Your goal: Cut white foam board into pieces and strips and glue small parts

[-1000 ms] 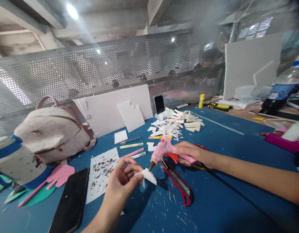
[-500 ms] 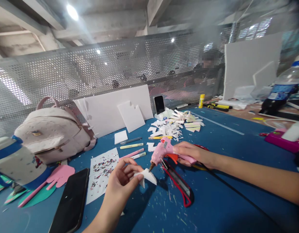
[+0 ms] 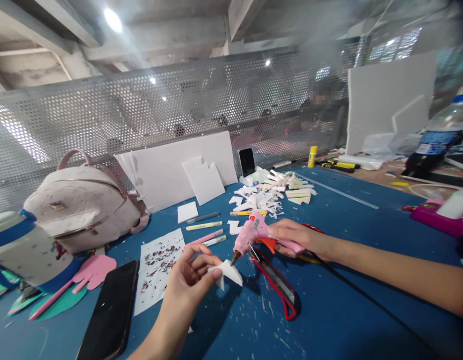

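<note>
Your left hand [image 3: 189, 280] pinches the white piece [image 3: 230, 273] above the bench [image 3: 329, 320]; your right hand [image 3: 291, 237] wraps the handle of the pink glue gun [image 3: 249, 235], its nozzle [image 3: 235, 257] at the piece. This looks like applying glue, though I can't tell whether any flows; the next move calls for a steady pinch, fingertips clear of the nozzle.

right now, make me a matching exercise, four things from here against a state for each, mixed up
1. glue gun
2. small tube
3. white piece
4. box cutter

A. pinched in the left hand
B. lying on the blue table, edged in red
C. gripped by the right hand
D. yellow, standing upright

Pairs: 1-C, 2-D, 3-A, 4-B
</note>
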Tool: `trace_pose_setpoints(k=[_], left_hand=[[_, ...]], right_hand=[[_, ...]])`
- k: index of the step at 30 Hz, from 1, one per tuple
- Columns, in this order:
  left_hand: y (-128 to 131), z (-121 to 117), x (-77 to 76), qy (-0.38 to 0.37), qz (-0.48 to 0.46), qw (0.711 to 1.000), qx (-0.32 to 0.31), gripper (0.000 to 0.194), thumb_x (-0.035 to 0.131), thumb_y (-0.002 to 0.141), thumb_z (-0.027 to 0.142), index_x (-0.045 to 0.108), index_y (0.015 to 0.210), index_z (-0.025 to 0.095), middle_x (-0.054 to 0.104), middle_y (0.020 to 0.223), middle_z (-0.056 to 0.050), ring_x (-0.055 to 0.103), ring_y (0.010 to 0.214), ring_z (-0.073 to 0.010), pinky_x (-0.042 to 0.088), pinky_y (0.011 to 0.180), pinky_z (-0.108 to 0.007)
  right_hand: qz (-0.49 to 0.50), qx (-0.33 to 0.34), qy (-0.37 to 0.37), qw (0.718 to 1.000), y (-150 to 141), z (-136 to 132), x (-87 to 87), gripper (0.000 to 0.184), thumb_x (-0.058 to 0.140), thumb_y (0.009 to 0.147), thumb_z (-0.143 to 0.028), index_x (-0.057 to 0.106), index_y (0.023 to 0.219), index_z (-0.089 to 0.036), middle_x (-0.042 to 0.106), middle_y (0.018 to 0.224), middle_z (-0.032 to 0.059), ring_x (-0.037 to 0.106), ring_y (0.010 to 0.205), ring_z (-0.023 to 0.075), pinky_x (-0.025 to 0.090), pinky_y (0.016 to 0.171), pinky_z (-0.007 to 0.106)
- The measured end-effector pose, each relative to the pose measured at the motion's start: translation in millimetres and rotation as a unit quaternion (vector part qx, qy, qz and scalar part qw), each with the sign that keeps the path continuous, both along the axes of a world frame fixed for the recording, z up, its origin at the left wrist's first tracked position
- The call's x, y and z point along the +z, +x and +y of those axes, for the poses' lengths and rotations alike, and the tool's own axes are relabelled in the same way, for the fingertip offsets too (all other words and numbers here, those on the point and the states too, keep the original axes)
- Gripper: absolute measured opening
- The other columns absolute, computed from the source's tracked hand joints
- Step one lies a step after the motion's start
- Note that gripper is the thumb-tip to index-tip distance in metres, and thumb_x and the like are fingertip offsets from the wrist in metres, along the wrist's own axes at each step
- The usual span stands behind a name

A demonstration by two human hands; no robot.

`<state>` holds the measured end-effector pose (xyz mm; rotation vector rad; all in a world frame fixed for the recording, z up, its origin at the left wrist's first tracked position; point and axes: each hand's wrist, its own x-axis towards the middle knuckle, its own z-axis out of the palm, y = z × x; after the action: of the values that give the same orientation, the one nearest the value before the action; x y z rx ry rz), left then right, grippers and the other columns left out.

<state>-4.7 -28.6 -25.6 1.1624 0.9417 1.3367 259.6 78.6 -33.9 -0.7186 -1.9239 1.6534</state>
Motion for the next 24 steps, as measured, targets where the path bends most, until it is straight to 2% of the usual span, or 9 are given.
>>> trace_pose_setpoints(k=[24], left_hand=[[-0.7,1.0,-1.3,-0.006,-0.012,1.0,0.013,0.037,0.082,0.074,0.024,0.05,0.092,0.02,0.07,0.079,0.0,0.06,0.066,-0.01,0.049,0.062,-0.021]], right_hand=[[-0.001,-0.003,0.008,1.0,-0.1,1.3,-3.0,0.05,0.052,0.093,-0.059,0.061,0.074,-0.014,0.045,0.047,-0.0048,0.034,0.04,0.0069,0.025,0.041,0.023]])
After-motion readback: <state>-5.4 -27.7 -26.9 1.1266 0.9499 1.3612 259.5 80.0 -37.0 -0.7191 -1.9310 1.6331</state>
